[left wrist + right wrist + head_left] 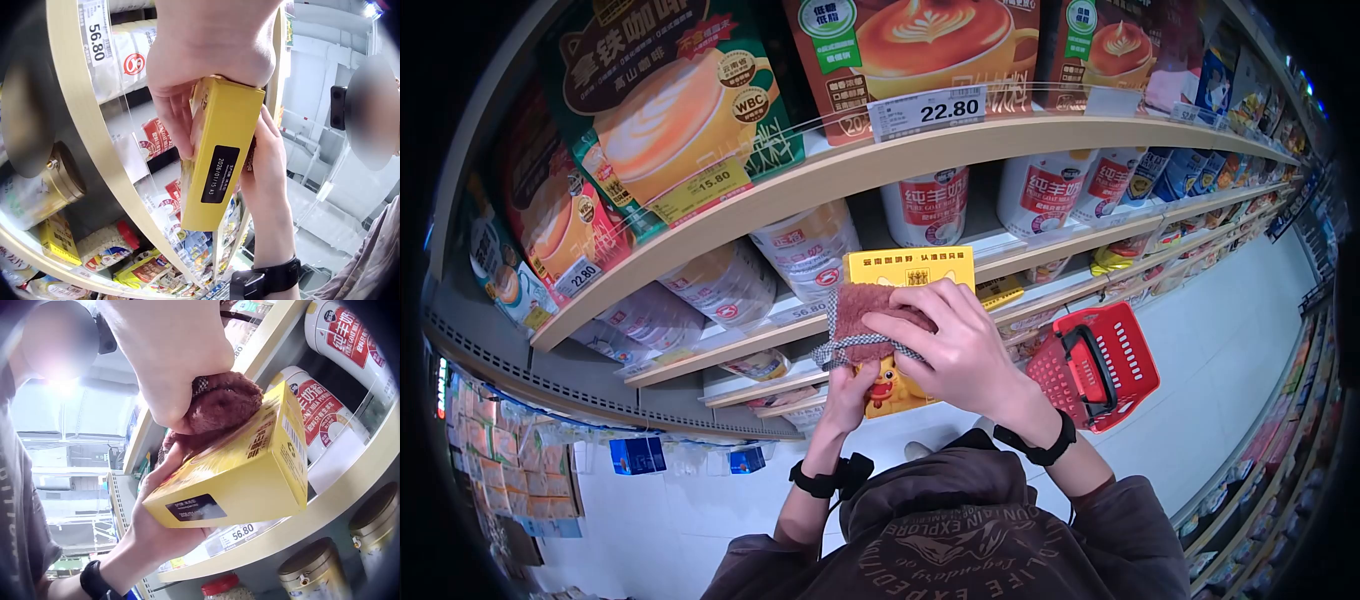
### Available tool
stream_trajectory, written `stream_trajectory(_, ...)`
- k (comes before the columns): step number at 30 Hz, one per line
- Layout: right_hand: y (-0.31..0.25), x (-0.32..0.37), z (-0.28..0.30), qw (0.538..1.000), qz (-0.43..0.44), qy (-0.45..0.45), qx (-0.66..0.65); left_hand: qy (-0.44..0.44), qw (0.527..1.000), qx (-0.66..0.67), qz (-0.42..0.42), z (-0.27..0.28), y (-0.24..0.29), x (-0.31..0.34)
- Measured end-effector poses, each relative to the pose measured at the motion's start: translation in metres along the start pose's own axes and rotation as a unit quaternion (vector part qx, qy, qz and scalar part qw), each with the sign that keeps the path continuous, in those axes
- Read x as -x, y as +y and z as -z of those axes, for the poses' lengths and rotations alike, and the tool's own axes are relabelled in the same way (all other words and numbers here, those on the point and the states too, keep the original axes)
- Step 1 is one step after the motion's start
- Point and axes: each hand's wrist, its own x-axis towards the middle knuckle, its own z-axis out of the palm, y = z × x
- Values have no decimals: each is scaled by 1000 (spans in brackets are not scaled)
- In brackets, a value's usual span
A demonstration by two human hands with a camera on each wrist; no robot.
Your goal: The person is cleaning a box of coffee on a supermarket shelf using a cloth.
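A yellow box [945, 266] is held in front of the shelves by the left hand [849, 396], its thumb on the front and its fingers round the back and edge in the wrist views. The right hand [960, 345] grips a reddish-brown fluffy cloth [862, 306] with checked trim and presses it on the box's front. In the left wrist view the narrow side of the box [232, 137] shows a black date label. The cloth [228, 406] lies bunched under the right hand [169, 356] in the right wrist view.
Curved shelves [820, 165] with coffee boxes, white cans [927, 208] and price tags stand ahead. A red shopping basket [1135, 352] is on the floor at the right. Another shelf runs along the far right, and hanging goods are at the left.
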Motion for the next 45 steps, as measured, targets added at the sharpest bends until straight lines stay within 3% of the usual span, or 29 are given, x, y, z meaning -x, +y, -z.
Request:
stream_trajectory(1,-1,0,0,1000,17,-9,-11,-11,1000,25,13,0,0,1)
stream_trajectory(2,3,-1,1,1000,1,-7,-17,-11,999,-4,-40,-3,1,-1)
stream_trajectory(3,7,-1,2,1000,2,-8,-18,-9,999,-3,-39,-8,5,-2)
stream_trajectory(6,24,-3,6,994,-67,39,72,-14,994,20,-110,-11,12,-11)
stream_trajectory(10,19,1,4,998,-28,-12,63,20,996,60,-55,1,0,-8)
stream_trajectory(13,6,8,1,998,7,-59,15,35,994,53,-90,0,0,-15)
stream_trajectory(17,5,18,4,992,21,-109,-59,64,992,107,-10,1,3,-14)
stream_trajectory(22,13,14,12,988,18,-126,-90,69,992,94,-39,-14,12,-15)
stream_trajectory(27,13,8,3,997,-33,-19,61,82,989,122,-1,-12,13,-13)
stream_trajectory(33,18,8,6,996,-36,-45,61,54,987,151,10,-4,9,-16)
stream_trajectory(35,29,6,7,991,-110,22,78,44,989,127,-64,-13,17,-17)
stream_trajectory(39,30,-2,16,984,-161,75,-24,57,992,98,-45,-11,19,-18)
stream_trajectory(45,17,3,5,994,-61,-17,93,61,993,93,-46,-17,20,-20)
